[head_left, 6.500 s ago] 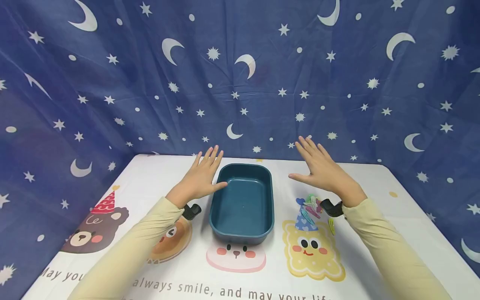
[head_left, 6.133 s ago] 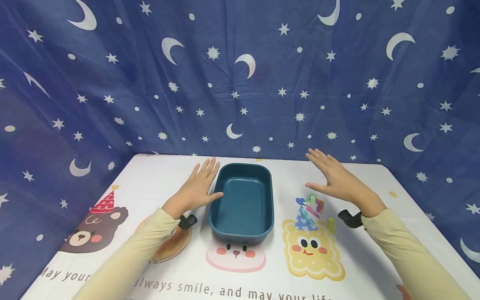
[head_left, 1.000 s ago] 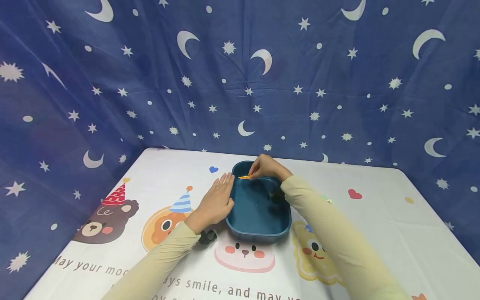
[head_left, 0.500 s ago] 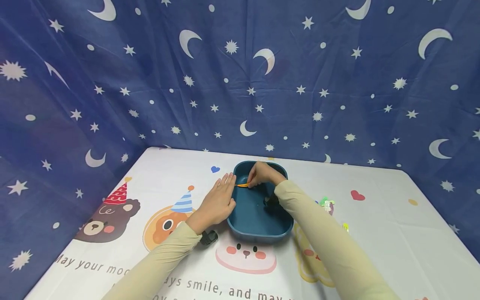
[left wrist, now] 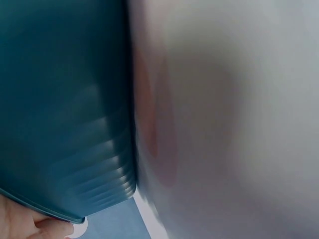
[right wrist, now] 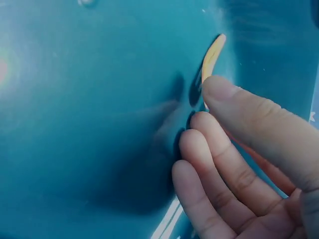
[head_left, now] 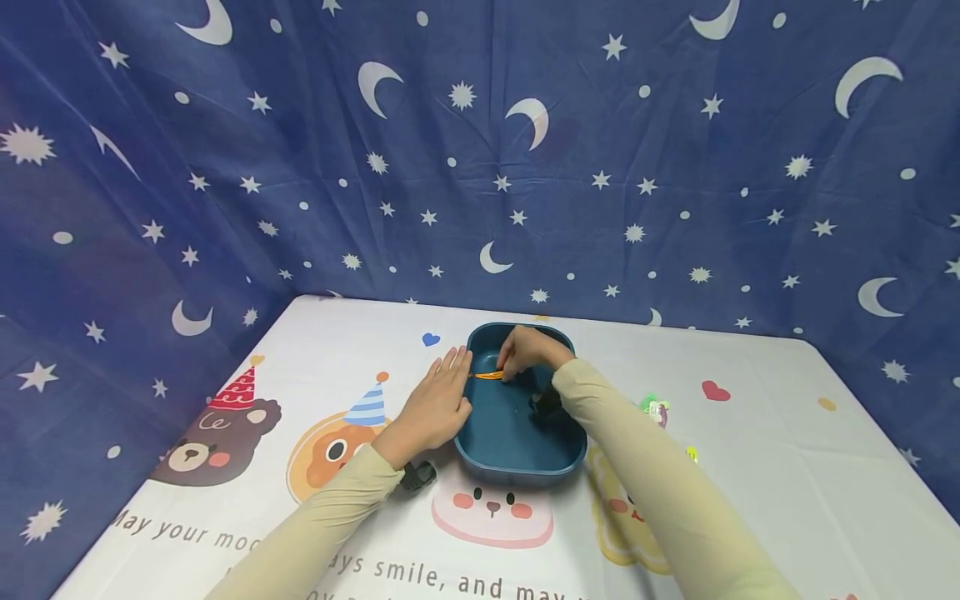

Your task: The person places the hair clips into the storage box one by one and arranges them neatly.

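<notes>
A dark teal bin (head_left: 517, 477) stands on the white cloth. My right hand (head_left: 531, 350) reaches inside its far part and pinches an orange hair clip (head_left: 489, 375) low over the floor of the bin. In the right wrist view the thumb of my right hand (right wrist: 249, 164) covers one end of the clip (right wrist: 214, 55); the other end sticks out. My left hand (head_left: 433, 404) lies with straight fingers along the bin's left rim. The left wrist view shows the bin's outer wall (left wrist: 65, 109) and some fingers of my left hand (left wrist: 30, 221) at its rim.
Right of the bin, partly behind the right sleeve, lie several small hair clips (head_left: 657, 412), green, white and purple. A yellow clip (head_left: 692, 454) lies apart from them, nearer the front. A blue curtain with stars rises behind the table.
The right hand with the orange clip has moved lower and nearer in the bin over the last second. Much earlier both hands were spread in the air, holding nothing; the left now touches the rim.
</notes>
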Motion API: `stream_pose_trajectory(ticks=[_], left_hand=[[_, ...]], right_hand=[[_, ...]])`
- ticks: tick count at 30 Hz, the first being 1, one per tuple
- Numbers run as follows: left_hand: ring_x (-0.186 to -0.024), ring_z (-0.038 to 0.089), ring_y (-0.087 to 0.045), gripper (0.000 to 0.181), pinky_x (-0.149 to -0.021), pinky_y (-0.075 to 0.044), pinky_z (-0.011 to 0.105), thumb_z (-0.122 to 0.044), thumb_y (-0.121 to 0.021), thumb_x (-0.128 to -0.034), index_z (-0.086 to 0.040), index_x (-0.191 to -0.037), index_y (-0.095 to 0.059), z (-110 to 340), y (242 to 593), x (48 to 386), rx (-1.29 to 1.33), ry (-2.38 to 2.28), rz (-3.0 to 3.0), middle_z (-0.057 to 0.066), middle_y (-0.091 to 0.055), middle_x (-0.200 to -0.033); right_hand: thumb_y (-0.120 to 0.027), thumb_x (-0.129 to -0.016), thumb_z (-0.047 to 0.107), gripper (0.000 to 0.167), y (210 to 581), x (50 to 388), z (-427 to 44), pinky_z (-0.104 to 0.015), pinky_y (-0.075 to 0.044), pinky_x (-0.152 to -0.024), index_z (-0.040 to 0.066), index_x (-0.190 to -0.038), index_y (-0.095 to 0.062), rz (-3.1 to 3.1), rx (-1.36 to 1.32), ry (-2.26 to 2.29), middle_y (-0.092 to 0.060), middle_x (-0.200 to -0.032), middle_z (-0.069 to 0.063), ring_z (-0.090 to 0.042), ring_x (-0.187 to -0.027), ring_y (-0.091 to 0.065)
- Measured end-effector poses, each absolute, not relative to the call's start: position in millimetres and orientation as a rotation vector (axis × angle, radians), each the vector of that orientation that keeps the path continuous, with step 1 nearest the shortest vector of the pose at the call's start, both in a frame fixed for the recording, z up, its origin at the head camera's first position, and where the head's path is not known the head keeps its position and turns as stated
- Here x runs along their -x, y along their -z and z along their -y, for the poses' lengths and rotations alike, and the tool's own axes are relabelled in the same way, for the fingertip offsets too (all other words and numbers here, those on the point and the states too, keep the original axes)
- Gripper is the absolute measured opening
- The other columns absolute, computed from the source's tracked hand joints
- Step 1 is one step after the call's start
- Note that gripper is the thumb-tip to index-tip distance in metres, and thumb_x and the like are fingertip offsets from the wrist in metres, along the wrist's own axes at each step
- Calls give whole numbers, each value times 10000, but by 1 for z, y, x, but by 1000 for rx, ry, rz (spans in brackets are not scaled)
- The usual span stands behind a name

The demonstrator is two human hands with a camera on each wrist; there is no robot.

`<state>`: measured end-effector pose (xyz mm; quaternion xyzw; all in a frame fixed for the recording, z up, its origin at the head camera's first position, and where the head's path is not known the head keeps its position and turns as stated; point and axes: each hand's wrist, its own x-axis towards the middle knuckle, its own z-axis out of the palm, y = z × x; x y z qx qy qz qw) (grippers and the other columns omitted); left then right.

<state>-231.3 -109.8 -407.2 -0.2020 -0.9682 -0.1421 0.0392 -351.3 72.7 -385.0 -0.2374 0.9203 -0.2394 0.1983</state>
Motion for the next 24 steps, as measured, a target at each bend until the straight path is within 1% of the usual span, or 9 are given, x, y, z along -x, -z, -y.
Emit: stream_pose_trajectory(ticks=[3,10,13,18,21,24], left_hand=[[-1469,275,-138,627,-1203,-138,436,-176,-407,-924,28,-1479,-199,109,407,230,621,441,2959,155,-189,-1563],[-1471,261,-128,632,-1206,-127,421,-170,-409,-918,23,-1481,-196,109,407,229,613,453,2961,148,-187,-1565],[-1470,262,-134,632,-1206,-129,418,-164,-408,-911,26,-1479,-205,109,408,230,610,471,2952,151,-194,-1563],[-1468,270,-141,633,-1202,-145,429,-163,-406,-906,29,-1476,-210,109,409,230,606,480,2947,154,-198,-1561],[-1469,268,-135,635,-1203,-141,431,-166,-410,-913,26,-1480,-197,109,409,231,604,478,2953,150,-187,-1564],[-1472,256,-120,641,-1207,-125,419,-169,-414,-919,17,-1486,-180,110,409,232,598,473,2964,142,-174,-1568]], right_hand=[[-771,-718,38,196,382,353,-79,-230,-555,-662,12,-910,-741,-2544,664,704,-738,-840,-95,-72,-666,-630],[-770,-737,56,296,369,358,-96,-292,-565,-815,-18,-1016,-708,-2462,639,868,-738,-935,-102,-116,-814,-692],[-748,-760,48,333,361,359,-106,-316,-558,-852,-39,-1075,-681,-2402,683,931,-720,-1004,-157,-146,-868,-697],[-731,-782,65,388,345,356,-129,-327,-553,-870,-61,-1138,-641,-2326,790,1000,-664,-1115,-238,-171,-916,-697],[-735,-783,92,433,334,352,-145,-323,-556,-861,-73,-1166,-618,-2300,818,1018,-641,-1153,-255,-191,-963,-686],[-733,-783,89,458,322,345,-161,-337,-559,-854,-83,-1186,-599,-2295,826,1023,-618,-1179,-277,-260,-1024,-665]])
